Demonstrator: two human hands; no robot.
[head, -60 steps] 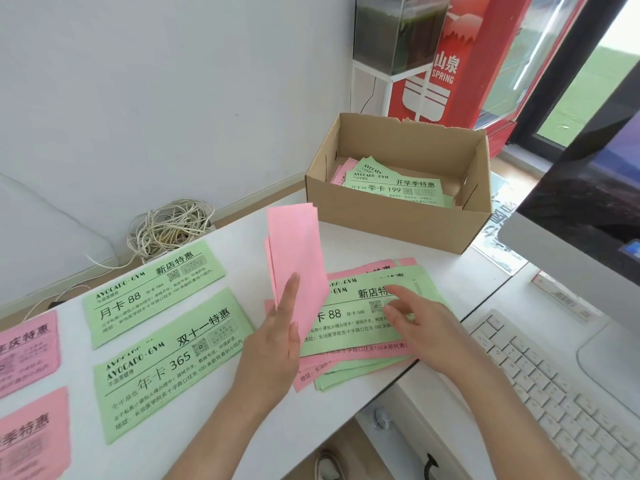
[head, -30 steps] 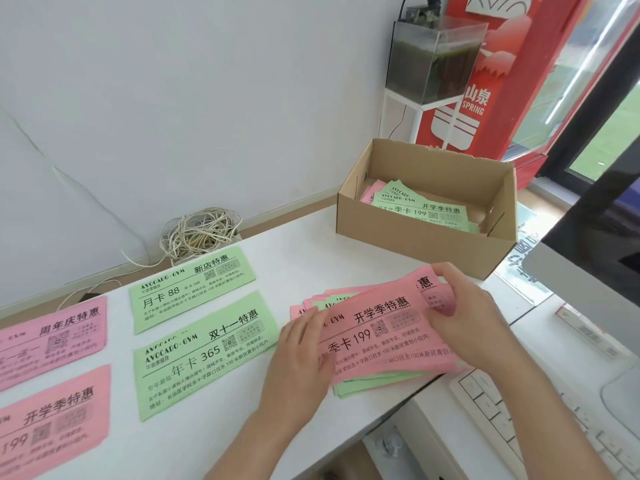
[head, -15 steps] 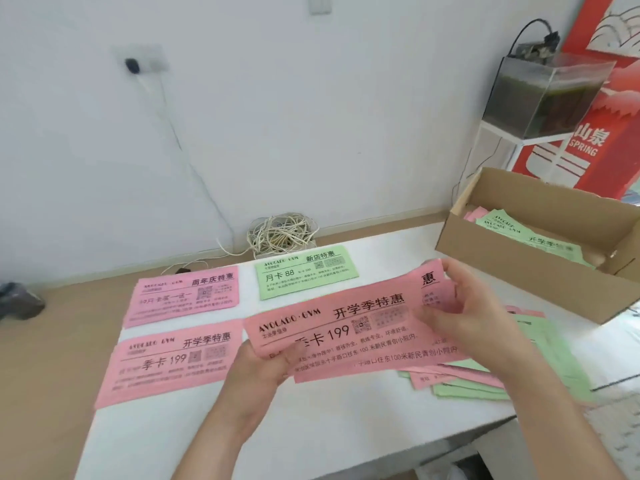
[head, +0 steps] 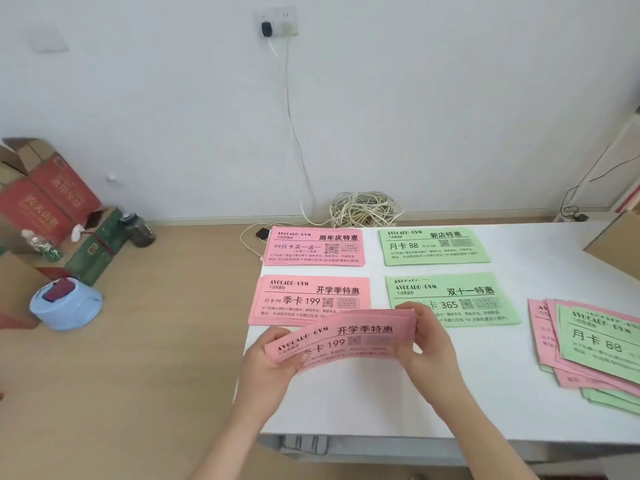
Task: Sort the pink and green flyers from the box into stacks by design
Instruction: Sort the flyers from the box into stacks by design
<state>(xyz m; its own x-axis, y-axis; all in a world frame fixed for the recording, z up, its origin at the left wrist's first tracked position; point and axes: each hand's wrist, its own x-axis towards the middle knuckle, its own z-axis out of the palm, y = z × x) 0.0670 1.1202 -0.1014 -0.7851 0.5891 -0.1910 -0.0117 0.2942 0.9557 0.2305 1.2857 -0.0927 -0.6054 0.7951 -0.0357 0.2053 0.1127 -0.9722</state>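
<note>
Head view: left hand (head: 268, 367) and right hand (head: 429, 344) pinch the pink flyer (head: 349, 336) by its ends.
It hangs slightly bowed over the near edge of the matching pink stack (head: 311, 299) on the table (head: 381, 403); lower it flat, corners squared to that stack, print the same way up, clear of the mixed pile (head: 595, 348).

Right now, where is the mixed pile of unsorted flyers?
In the head view, the mixed pile lies on the white table at the far right, just right of the green 365 stack.
</note>
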